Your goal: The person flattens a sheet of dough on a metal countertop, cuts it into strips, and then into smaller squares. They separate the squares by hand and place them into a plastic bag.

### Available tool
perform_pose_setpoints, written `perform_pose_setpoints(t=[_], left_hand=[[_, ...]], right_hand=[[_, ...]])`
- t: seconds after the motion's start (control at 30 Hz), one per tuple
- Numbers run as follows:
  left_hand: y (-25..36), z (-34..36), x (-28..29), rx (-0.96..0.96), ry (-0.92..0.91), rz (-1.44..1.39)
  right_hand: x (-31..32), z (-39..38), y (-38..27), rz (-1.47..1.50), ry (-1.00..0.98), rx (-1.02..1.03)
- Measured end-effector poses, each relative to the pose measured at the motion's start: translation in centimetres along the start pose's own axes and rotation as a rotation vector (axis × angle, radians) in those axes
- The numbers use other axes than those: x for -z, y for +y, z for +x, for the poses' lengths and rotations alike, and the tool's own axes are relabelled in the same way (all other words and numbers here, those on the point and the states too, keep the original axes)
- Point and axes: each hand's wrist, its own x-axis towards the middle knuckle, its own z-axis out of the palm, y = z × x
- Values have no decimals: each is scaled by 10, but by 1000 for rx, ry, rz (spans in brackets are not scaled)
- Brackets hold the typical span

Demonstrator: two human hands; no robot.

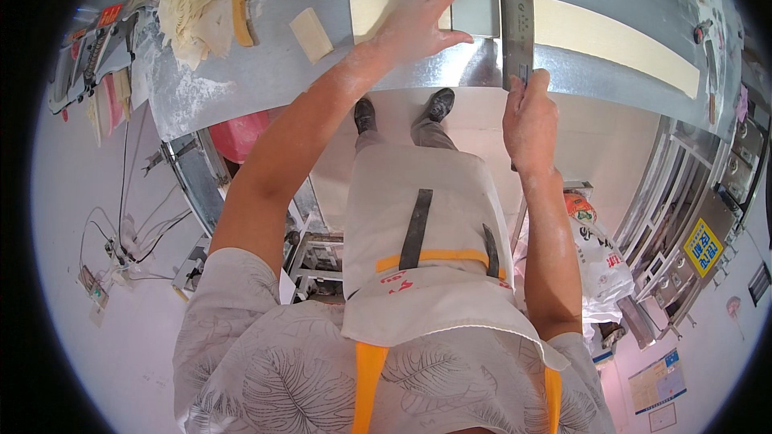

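Observation:
My left hand (420, 20) lies over the left strip of pale dough (366, 10), thumb and fingers spread apart. Its fingertips reach the edge of a grey rectangle (477, 14); whether that is a flat plate or bare metal I cannot tell. Upright between this rectangle and a long right-hand strip of dough (615, 42) stands the wide blade of a cleaver (517, 20). My right hand (531, 116) is closed around the cleaver's handle near the table's front edge. A small cut piece of dough (311, 35) rests apart, left of my left hand.
Floury dough scraps (186, 12) and a wooden-handled brush (241, 0) lie on the metal table (265, 72) at the left. Toward the right end sits a thin tool (711, 72). A white sack (603, 269) and metal racks (671, 201) stand below on the right.

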Motion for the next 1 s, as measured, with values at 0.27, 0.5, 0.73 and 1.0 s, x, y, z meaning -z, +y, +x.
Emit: perform_pose_setpoints(t=[0.27,0.5,0.73,1.0], left_hand=[[0,0,-1,-44,8,40],[3,4,2,-42,-58,82],[4,21,13,-223,-22,349],[49,78,-10,446,31,-303]], right_hand=[[-2,1,-8,-52,-61,-60],[-17,10,-5,-45,-150,-79],[-21,2,12,49,-1,-10],[14,-38,46,309,202,-99]])
